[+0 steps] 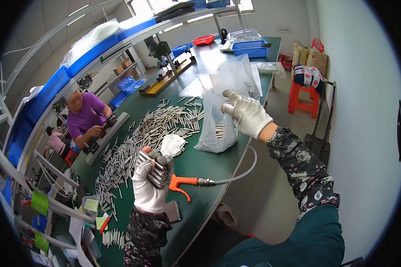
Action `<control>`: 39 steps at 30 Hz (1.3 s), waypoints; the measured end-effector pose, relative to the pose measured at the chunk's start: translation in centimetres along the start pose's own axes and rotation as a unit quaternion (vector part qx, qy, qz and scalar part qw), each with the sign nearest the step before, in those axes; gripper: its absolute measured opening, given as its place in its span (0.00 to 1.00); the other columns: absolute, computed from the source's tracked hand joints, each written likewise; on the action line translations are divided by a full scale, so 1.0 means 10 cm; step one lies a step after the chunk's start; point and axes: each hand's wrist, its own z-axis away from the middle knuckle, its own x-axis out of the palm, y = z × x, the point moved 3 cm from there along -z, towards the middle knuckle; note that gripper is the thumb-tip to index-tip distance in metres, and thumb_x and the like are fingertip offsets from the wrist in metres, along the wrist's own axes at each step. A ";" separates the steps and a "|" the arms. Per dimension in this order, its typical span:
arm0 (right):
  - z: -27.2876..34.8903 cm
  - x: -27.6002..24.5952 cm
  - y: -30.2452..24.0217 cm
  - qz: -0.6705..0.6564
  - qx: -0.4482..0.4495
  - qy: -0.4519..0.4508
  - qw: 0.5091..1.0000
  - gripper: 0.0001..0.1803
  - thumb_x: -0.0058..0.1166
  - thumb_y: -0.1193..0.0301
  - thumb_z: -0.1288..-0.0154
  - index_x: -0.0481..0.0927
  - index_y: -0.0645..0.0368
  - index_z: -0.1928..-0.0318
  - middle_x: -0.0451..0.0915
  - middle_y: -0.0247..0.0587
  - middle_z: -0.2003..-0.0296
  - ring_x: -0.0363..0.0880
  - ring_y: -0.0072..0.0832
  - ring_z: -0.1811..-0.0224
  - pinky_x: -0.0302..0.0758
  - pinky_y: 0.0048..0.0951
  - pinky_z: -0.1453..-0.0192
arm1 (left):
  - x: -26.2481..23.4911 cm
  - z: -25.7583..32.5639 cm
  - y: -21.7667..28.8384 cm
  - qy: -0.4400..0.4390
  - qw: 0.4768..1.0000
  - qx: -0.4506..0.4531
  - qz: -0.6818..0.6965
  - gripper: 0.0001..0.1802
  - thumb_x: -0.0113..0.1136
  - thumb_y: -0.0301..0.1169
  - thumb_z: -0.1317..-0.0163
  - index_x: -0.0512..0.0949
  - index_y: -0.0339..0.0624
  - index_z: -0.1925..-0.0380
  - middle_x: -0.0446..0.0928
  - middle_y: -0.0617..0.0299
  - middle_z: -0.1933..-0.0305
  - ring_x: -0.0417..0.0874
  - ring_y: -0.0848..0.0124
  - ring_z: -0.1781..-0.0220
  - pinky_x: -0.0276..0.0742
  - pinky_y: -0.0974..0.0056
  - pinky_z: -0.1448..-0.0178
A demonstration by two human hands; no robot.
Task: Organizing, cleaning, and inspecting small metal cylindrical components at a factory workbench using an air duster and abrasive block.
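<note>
Plainly, the gloved left hand point(150, 189) was clenched around a bundle of metal rods point(157, 173), nearer the wearer than the clear plastic bag point(209, 141) and left of it; fingers covered part of the bundle, so its count could not be told. The right hand point(249, 115), also gloved, was at the bag's upper right side, fingers half bent; whether they pinched the film could not be told. Cloudy plastic blurred the bagged rods point(219, 130). Left of the bag, loose rods point(165, 120) spread over the green table point(205, 198). A white cloth point(173, 145) lay between them and the bag; an orange air gun point(182, 180) lay on the bag's near side, its left end hard to make out.
</note>
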 end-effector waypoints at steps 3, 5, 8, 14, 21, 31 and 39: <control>0.14 0.02 0.18 -0.008 0.062 0.036 0.997 0.16 0.54 0.74 0.47 0.78 0.48 0.56 0.75 0.43 0.50 0.80 0.42 0.58 0.78 0.39 0.56 | 0.21 -0.15 -0.21 -0.008 1.000 -0.016 -0.016 0.20 0.55 0.17 0.44 0.69 0.40 0.50 0.73 0.57 0.63 0.79 0.63 0.60 0.76 0.51 0.41; 0.19 0.08 0.23 -0.029 0.084 0.011 0.996 0.09 0.51 0.74 0.46 0.76 0.52 0.63 0.79 0.45 0.66 0.81 0.44 0.65 0.76 0.43 0.63 | 0.37 -0.33 -0.28 -0.022 0.998 -0.014 -0.056 0.20 0.56 0.18 0.45 0.69 0.37 0.51 0.73 0.58 0.65 0.78 0.65 0.60 0.75 0.53 0.41; 0.13 0.08 0.15 -0.042 0.047 0.048 0.997 0.06 0.50 0.73 0.45 0.76 0.53 0.65 0.78 0.43 0.74 0.80 0.43 0.68 0.74 0.43 0.67 | 0.57 -0.61 -0.37 -0.074 0.992 -0.005 -0.103 0.19 0.52 0.19 0.43 0.67 0.38 0.50 0.72 0.58 0.62 0.77 0.64 0.59 0.75 0.52 0.41; 0.15 0.10 0.11 -0.026 0.002 0.095 0.995 0.05 0.50 0.74 0.45 0.76 0.53 0.66 0.77 0.41 0.77 0.79 0.40 0.70 0.74 0.41 0.69 | 0.90 -1.17 -0.90 -0.125 0.964 -0.029 -0.231 0.23 0.59 0.14 0.48 0.68 0.38 0.51 0.77 0.58 0.66 0.81 0.68 0.67 0.81 0.65 0.61; 0.21 0.01 0.16 0.012 0.001 0.107 0.994 0.06 0.52 0.75 0.47 0.78 0.52 0.67 0.74 0.39 0.80 0.77 0.38 0.74 0.72 0.39 0.73 | 0.38 -1.51 -1.07 -0.089 0.846 -0.155 -0.502 0.21 0.60 0.15 0.57 0.74 0.40 0.59 0.76 0.64 0.71 0.77 0.76 0.71 0.73 0.71 0.69; 0.16 -0.03 0.02 -0.005 -0.041 0.106 0.994 0.03 0.54 0.73 0.46 0.78 0.53 0.68 0.74 0.37 0.80 0.77 0.37 0.76 0.72 0.38 0.74 | 0.06 -1.62 -1.18 -0.297 0.255 -0.147 -0.908 0.24 0.60 0.44 0.48 0.79 0.41 0.55 0.79 0.44 0.53 0.81 0.51 0.51 0.76 0.58 0.48; 0.15 -0.08 -0.01 0.009 -0.043 0.106 0.993 0.04 0.54 0.73 0.47 0.77 0.53 0.69 0.73 0.37 0.81 0.77 0.37 0.76 0.72 0.38 0.74 | -0.26 -1.80 -1.26 -0.227 0.311 -0.284 -0.878 0.27 0.45 0.45 0.38 0.73 0.42 0.44 0.73 0.47 0.42 0.73 0.52 0.39 0.67 0.58 0.37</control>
